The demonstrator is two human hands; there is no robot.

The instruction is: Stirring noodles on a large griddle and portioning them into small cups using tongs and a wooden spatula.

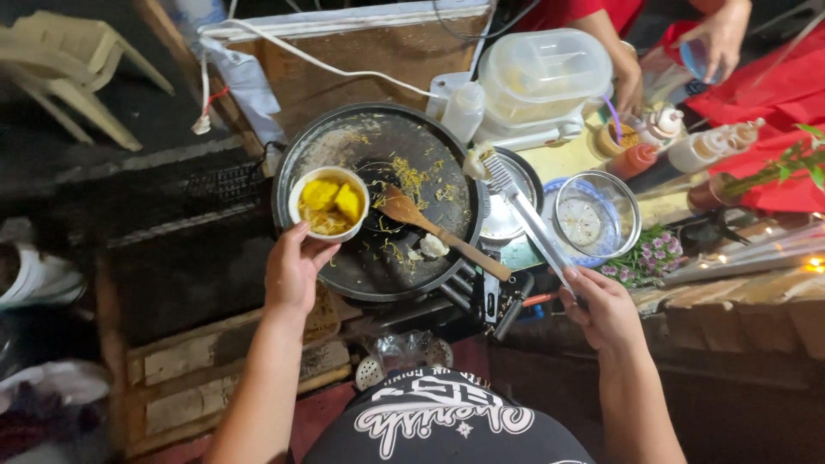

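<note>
My left hand [294, 271] holds a white paper bowl [327, 204] of yellow food and noodles at the left edge of a round black griddle [378, 258]. My right hand [604, 306] grips metal tongs [528, 216] whose tips reach up toward a pale lump of food [477, 160] at the griddle's right rim. A wooden spatula [434, 229] lies across the griddle among scattered noodle scraps and a small dumpling piece [433, 247].
A glass bowl [595, 215] stands right of the griddle, with sauce bottles [679, 150] behind it. A lidded plastic container [545, 73] and a squeeze bottle [465, 109] stand at the back. Another person's hands [718, 39] work at the top right. White plastic chair [73, 64] far left.
</note>
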